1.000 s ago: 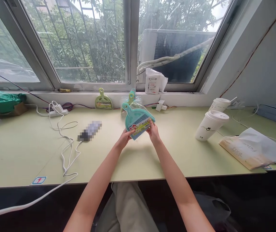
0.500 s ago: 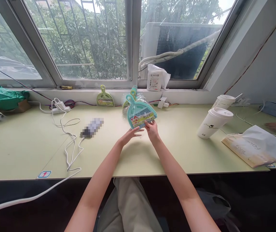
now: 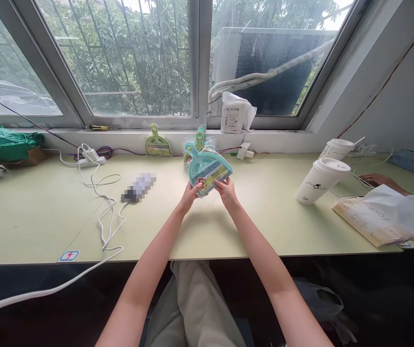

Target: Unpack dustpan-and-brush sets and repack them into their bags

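A teal dustpan set [image 3: 209, 166] with a printed label is tilted above the middle of the table, its handle pointing up and left. My left hand [image 3: 191, 193] grips its lower left edge, thumb on the label. On the lower right edge, my right hand [image 3: 227, 189] is closed with the thumb over the front. Right behind it, more wrapped dustpans [image 3: 200, 137] in green and teal stand at the window sill, partly hidden. A single green dustpan [image 3: 157, 143] leans on the sill to their left.
Two white cups [image 3: 322, 180] and a paper bag [image 3: 377, 219] are on the right, near another person's hand [image 3: 384, 182]. White cables [image 3: 109, 207], a blurred-out object [image 3: 139, 188] and a power strip [image 3: 93, 161] lie left. A green plastic bag [image 3: 7, 142] is far left.
My left hand has closed on the dustpan's lower left edge, where its fingers were spread before. The dustpan has shifted slightly left. The other person's hand has moved left.
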The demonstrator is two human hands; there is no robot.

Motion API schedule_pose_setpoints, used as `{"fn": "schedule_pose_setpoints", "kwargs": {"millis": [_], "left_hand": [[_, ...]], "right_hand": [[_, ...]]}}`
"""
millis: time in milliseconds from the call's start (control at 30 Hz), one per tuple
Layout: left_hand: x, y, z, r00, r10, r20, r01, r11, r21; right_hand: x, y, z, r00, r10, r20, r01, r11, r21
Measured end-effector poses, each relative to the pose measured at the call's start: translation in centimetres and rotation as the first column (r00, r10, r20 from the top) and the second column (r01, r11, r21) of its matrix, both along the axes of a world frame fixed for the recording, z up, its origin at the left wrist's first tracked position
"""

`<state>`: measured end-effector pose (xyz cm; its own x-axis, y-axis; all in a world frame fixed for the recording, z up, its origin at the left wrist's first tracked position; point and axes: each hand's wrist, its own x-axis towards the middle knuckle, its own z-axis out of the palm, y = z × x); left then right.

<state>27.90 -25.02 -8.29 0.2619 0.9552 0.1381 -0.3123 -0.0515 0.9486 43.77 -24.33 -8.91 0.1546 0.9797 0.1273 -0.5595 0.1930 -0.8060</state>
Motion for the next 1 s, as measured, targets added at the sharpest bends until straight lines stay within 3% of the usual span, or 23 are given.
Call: {"fn": "schedule_pose_setpoints", "kwargs": {"millis": [400, 633, 1000], "left_hand": [[-0.1, 0.2, -0.3, 0.999, 0.040, 0.017, -0.039, 0.999, -0.024], [0.0, 0.0, 0.0, 1.000, -0.002, 0.016, 0.002, 1.000, -0.011], [-0.1, -0.4, 0.1, 1.000, 0.006, 0.005, -0.006, 1.000, -0.021]], "right_hand": [[0.0, 0.1, 0.0, 1.000, 0.001, 0.006, -0.001, 0.999, -0.045], [0.7, 0.3, 0.2, 0.998, 0.064, 0.003, -0.064, 0.998, -0.022], [0.3, 0.5, 0.0, 0.999, 0.041, 0.032, -0.039, 0.997, -0.064]]}}
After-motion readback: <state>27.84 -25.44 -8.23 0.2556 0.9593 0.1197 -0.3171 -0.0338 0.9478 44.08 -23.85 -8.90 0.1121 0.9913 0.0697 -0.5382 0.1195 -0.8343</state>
